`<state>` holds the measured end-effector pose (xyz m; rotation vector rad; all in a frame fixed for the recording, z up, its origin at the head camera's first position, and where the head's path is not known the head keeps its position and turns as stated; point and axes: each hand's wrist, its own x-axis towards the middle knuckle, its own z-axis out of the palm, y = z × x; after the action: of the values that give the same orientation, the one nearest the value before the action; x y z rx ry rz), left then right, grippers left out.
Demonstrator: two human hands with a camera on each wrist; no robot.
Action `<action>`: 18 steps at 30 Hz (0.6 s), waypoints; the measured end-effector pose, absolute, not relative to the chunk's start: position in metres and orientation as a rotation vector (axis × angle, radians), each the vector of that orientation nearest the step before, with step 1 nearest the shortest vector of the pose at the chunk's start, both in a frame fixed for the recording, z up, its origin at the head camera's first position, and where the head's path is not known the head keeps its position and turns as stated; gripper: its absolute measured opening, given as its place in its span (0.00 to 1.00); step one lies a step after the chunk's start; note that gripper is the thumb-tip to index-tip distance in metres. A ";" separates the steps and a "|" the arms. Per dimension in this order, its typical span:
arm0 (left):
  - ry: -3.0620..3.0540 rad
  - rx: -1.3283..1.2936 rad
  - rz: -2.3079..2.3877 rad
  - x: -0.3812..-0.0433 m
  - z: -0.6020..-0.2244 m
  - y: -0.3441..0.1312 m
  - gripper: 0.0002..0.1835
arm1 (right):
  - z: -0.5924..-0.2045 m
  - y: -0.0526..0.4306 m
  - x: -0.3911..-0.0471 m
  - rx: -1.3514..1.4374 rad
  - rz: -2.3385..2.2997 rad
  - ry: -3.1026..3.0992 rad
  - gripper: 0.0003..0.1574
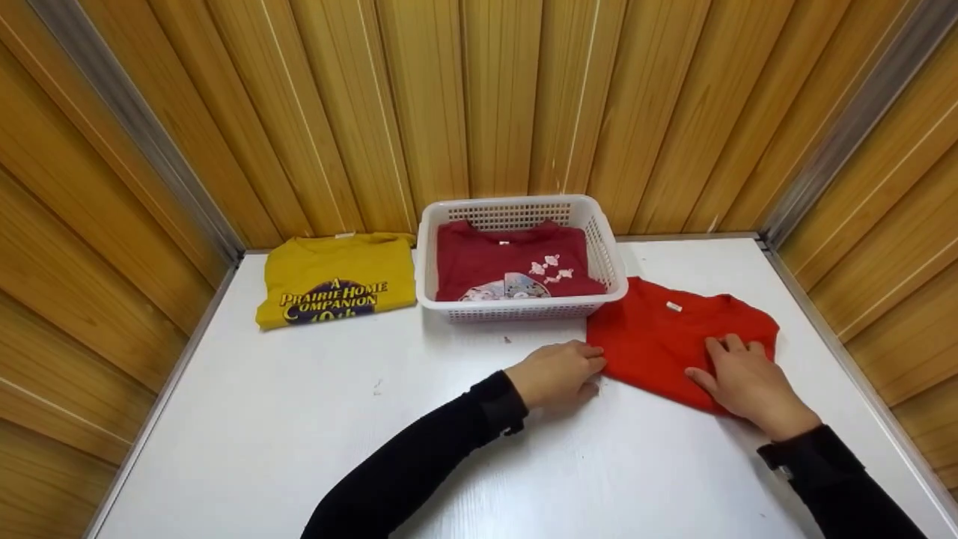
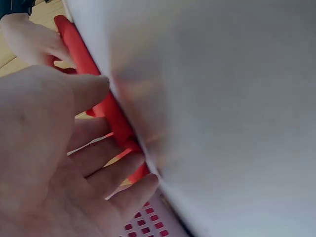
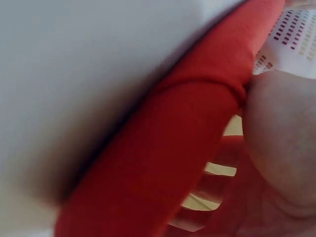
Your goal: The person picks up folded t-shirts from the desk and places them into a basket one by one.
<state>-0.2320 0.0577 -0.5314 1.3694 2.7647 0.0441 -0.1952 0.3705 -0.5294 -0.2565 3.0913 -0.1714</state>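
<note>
A folded red shirt [image 1: 651, 340] with a small tag at its collar lies on the white table, its upper left part close against the basket. At the shirt's left edge is my left hand [image 1: 560, 373], fingertips right at the cloth; the left wrist view shows its fingers [image 2: 116, 168] extended and spread along the fold. My right hand [image 1: 748, 378] rests on top of the shirt's right part, fingers spread over the fabric. In the right wrist view the shirt's thick folded edge [image 3: 163, 133] fills the middle, partly covering the fingers.
A white plastic basket [image 1: 516, 308] stands at the back middle, holding a folded dark red shirt [image 1: 486, 262] with a print. Left of it lies a folded yellow shirt [image 1: 337, 266] with lettering. Wood-look panels [image 1: 501, 97] wall the white table [image 1: 299, 419] at the back and sides.
</note>
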 end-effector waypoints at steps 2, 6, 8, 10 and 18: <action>2.752 1.384 0.029 -0.228 -0.526 0.055 0.21 | -0.526 0.368 -0.191 -0.273 -0.163 3.096 0.45; 2.735 1.397 0.000 -0.219 -0.520 0.047 0.16 | -0.520 0.361 -0.184 -0.285 -0.152 3.080 0.47; 2.731 1.406 -0.011 -0.213 -0.519 0.041 0.14 | -0.518 0.356 -0.180 -0.300 -0.145 3.071 0.48; 2.735 1.418 -0.021 -0.206 -0.517 0.033 0.13 | -0.518 0.350 -0.177 -0.321 -0.133 3.072 0.48; 2.775 1.443 -0.028 -0.180 -0.507 0.006 0.10 | -0.519 0.323 -0.170 -0.420 -0.103 3.090 0.46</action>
<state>-0.1798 0.0062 -0.5074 1.4426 2.7746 -0.0280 -0.1700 0.3232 -0.5193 -0.4202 3.0899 -0.1028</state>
